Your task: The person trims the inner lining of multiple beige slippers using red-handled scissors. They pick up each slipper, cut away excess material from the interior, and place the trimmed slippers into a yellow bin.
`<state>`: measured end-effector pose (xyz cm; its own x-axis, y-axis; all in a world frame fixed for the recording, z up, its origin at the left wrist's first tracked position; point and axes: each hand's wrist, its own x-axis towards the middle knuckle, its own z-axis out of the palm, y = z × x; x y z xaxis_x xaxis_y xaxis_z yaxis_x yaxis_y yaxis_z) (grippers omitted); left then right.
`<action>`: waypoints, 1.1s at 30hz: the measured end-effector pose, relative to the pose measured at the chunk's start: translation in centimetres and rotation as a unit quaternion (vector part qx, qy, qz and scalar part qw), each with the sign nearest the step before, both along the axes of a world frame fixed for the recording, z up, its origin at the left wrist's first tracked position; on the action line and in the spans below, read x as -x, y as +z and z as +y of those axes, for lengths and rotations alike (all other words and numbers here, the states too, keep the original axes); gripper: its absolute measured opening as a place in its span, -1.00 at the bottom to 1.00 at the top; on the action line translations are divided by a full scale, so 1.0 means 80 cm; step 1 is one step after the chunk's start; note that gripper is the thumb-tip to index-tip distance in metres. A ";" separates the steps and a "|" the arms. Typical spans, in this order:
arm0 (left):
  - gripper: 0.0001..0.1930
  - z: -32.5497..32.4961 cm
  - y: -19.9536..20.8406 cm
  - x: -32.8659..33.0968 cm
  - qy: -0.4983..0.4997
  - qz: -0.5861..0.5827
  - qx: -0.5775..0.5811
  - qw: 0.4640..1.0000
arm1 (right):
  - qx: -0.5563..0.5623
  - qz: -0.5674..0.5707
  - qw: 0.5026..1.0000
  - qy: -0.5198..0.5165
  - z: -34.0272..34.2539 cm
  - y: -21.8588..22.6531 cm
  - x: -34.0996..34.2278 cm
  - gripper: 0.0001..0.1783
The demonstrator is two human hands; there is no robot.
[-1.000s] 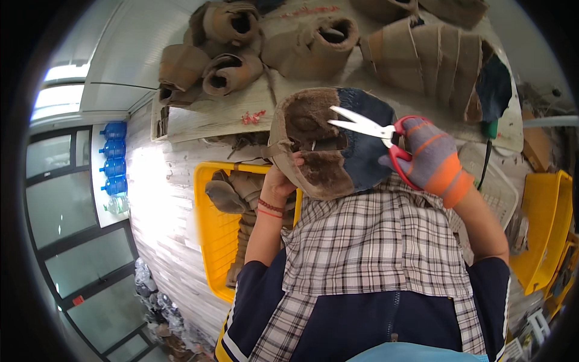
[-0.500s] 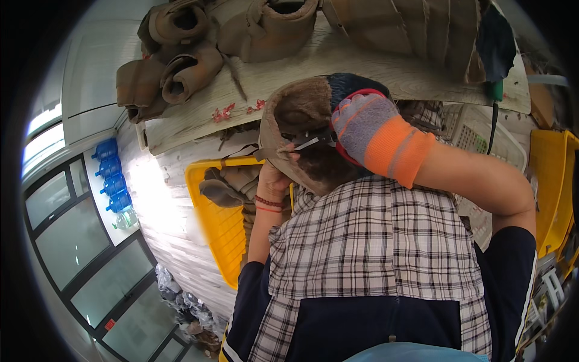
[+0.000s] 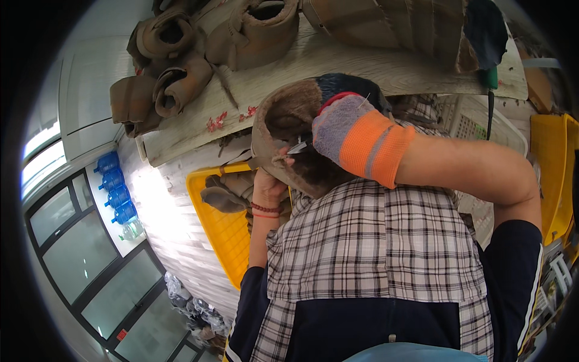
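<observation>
My left hand (image 3: 270, 184), bare and with beads at its wrist, pinches the near left edge of a brown fleece-lined piece (image 3: 268, 111), bent round like a tube with a dark blue far end. The piece rests in my lap against a checked apron (image 3: 344, 241). Inside its opening, my right hand (image 3: 350, 136), in a grey and orange knit glove, grips red-handled scissors (image 3: 298, 148). Their metal blades point at my left fingertips, close to the edge held there. The glove hides most of the handles.
Ahead, a pale wooden table (image 3: 362, 66) bears several rolled brown pieces (image 3: 181, 84) and a larger one (image 3: 398, 30). A yellow basket (image 3: 220, 241) with brown pieces stands at left, a white crate (image 3: 497, 130) and a yellow bin (image 3: 552, 175) at right. Blue water bottles (image 3: 114, 187) line the far left.
My right hand has moved left with the scissors, nearer to my left fingertips. The blades now show parted in a V. My left hand keeps its hold on the edge.
</observation>
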<state>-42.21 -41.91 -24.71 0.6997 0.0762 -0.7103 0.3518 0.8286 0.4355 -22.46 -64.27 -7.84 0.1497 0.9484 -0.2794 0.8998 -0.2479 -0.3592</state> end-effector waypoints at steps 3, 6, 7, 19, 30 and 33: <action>-0.58 -0.010 0.018 -0.012 -0.019 -0.016 -0.015 1.000 | 0.059 -0.050 0.997 -0.029 -0.010 0.018 -0.009 -0.78; -0.60 -0.011 0.015 -0.008 -0.024 -0.018 -0.004 1.000 | 0.018 -0.096 0.989 -0.110 -0.040 0.016 -0.033 -0.65; -0.60 -0.009 0.009 -0.007 -0.025 -0.019 0.007 1.000 | -0.005 -0.115 0.985 -0.132 -0.049 0.012 -0.034 -0.60; -0.66 -0.018 0.013 -0.020 0.047 -0.027 0.083 0.995 | -0.082 -0.216 0.960 -0.161 -0.059 -0.048 -0.053 -0.52; -0.51 -0.026 0.115 -0.079 -0.089 -0.257 0.049 0.961 | -0.383 0.495 0.705 -0.334 -0.059 0.045 0.035 -0.47; -0.48 -0.065 0.187 -0.136 -0.182 -0.261 -0.153 0.935 | -0.466 0.358 0.738 -0.332 -0.049 0.069 0.050 -0.48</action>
